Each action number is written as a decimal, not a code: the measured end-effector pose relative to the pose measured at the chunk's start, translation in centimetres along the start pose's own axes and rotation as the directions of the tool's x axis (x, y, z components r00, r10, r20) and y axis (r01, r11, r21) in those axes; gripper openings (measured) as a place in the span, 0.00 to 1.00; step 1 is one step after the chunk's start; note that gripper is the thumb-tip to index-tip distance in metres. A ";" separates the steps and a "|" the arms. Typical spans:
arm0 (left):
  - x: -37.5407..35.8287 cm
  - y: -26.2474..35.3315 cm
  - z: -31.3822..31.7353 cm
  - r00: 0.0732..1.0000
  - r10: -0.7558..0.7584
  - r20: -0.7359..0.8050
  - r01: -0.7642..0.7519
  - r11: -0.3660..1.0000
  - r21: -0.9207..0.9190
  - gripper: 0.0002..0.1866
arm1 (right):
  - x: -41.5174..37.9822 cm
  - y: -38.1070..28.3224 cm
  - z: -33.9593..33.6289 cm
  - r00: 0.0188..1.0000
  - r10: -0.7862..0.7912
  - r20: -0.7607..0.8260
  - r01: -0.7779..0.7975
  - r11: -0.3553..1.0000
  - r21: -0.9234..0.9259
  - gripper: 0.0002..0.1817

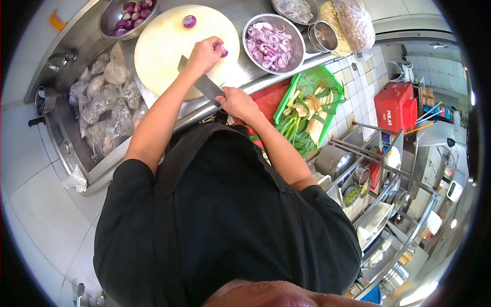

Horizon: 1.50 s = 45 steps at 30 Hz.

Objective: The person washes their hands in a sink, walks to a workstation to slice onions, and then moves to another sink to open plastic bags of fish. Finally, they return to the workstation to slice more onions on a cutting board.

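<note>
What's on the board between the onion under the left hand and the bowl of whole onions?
In the head view, one peeled onion half on otherwise bare cutting board.

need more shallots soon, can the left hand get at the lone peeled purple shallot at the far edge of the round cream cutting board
Probably yes. The left hand pins a shallot piece on the round cream cutting board; the lone peeled purple shallot lies just beyond, only bare board between.
</note>
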State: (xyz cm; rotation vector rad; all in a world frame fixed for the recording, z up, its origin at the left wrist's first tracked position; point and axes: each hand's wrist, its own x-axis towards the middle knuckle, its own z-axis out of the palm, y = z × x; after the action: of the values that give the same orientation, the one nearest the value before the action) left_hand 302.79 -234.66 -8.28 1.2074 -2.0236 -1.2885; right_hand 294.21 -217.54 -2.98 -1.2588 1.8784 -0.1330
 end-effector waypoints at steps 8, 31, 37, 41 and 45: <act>-6.7 -5.2 -4.6 0.956 -0.264 0.128 0.278 0.955 -0.105 0.09 | 2.0 1.9 -0.3 0.982 -0.043 -0.186 0.040 0.999 -0.020 0.20; -10.9 -6.8 -3.7 0.888 0.450 -0.093 -0.406 0.864 0.298 0.12 | -1.1 -2.0 -0.2 0.965 -0.165 -0.206 0.105 0.955 -0.276 0.13; -10.8 -7.3 -3.7 0.885 0.451 -0.114 -0.405 0.868 0.287 0.11 | -1.5 -2.4 -0.9 0.950 -0.222 -0.218 0.161 0.950 -0.269 0.14; -11.0 -7.4 -3.6 0.882 0.449 -0.146 -0.406 0.879 0.250 0.11 | -0.1 -1.6 0.7 0.974 -0.171 -0.146 0.121 0.945 -0.303 0.14; -10.9 -7.7 -3.6 0.878 0.458 -0.138 -0.416 0.874 0.251 0.10 | -1.4 -2.4 -1.0 0.972 -0.187 -0.143 0.139 0.948 -0.287 0.14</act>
State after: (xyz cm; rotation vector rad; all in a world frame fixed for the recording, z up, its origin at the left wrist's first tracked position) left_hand 314.41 -228.56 -12.60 0.8422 -2.1641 -0.7196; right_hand 295.43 -217.99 -0.31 -1.6401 1.9846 -0.0691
